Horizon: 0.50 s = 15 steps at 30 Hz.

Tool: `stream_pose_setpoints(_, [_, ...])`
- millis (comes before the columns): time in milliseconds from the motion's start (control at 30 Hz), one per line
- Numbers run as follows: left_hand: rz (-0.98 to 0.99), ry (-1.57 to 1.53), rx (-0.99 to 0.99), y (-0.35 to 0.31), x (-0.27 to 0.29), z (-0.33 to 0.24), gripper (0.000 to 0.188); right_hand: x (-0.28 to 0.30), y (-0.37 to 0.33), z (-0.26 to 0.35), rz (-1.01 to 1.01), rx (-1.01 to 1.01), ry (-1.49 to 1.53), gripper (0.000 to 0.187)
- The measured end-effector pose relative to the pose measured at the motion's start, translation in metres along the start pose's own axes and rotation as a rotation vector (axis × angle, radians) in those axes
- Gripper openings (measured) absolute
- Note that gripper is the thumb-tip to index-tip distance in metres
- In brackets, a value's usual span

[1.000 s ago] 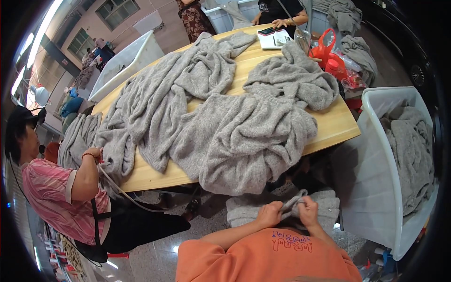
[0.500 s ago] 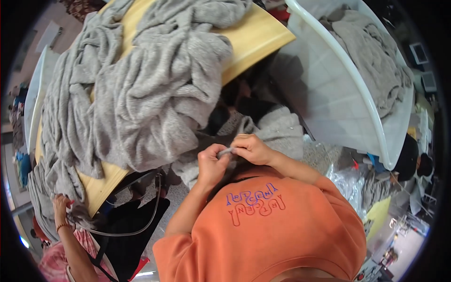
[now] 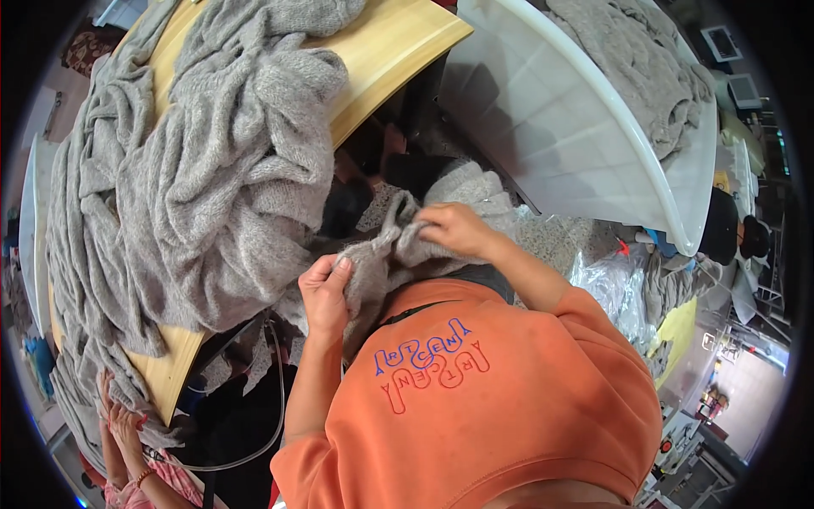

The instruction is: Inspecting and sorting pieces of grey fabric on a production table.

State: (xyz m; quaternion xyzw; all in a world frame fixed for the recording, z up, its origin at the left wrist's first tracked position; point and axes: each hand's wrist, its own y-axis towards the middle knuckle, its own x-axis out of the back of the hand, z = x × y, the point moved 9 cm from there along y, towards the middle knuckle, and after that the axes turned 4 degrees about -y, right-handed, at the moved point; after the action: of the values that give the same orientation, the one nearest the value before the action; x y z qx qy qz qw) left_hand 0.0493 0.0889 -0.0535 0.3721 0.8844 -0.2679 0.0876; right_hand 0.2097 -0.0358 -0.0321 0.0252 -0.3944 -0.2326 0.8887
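A fluffy grey knitted piece lies across my lap, stretched between my two hands. My left hand is closed on its left part, thumb uppermost. Up and to the right, my right hand grips another part of the same knit with bent fingers. The fabric between them is gathered in loose folds; its exact shape cannot be made out. More pale grey knit bunches just beyond my right hand.
A heap of grey knitwear covers much of the wooden table and hangs over its edge. A large white plastic bin stands at right with grey knits inside. At lower left, another person's hands touch fabric. Clear plastic bags lie at right.
My hands have moved apart from being close together at a small bit of knit, spreading the grey piece between them. The view has shifted. The other person's second hand now shows.
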Motion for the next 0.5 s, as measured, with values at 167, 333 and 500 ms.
stream_pose_setpoints(167, [-0.016,-0.036,0.104,0.005,0.005,0.012,0.005,-0.030,-0.035,-0.034,0.502,-0.259,0.170,0.029])
stream_pose_setpoints(333, [-0.051,-0.175,0.196,0.004,0.008,0.014,0.005,-0.039,-0.034,-0.034,0.487,-0.398,0.347,0.022])
stream_pose_setpoints(500, [-0.074,-0.384,0.181,0.006,0.015,0.004,0.007,-0.002,-0.019,-0.033,0.223,-0.502,0.716,0.022])
